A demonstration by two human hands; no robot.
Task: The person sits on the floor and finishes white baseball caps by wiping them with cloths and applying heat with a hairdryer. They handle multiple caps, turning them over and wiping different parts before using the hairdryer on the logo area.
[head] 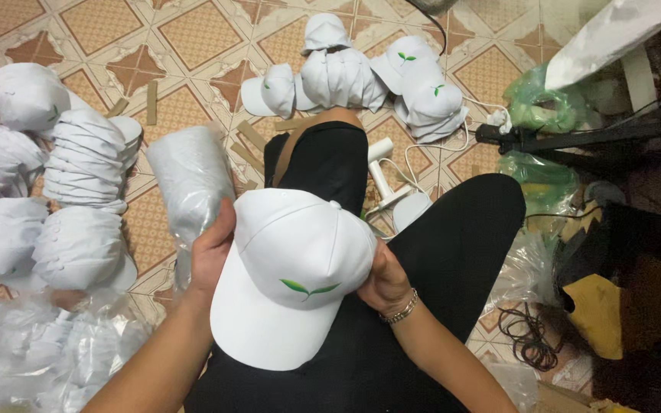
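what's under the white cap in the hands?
Under the white cap, black-trousered legs show around its edges. Left hand and right hand grip its sides; fingers beneath and the inside are hidden.

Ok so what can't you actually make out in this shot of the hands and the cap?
Head view only:
- Fingers of the left hand and right hand: tucked behind the white cap, so the grip is hidden.
- Inside of the cap: faces away.
- Clear plastic bag: lower part hidden by the left hand and cap; contents too hazy to tell.
- Stacked caps at left: count unclear, and the frame edge cuts off the neighbouring piles.
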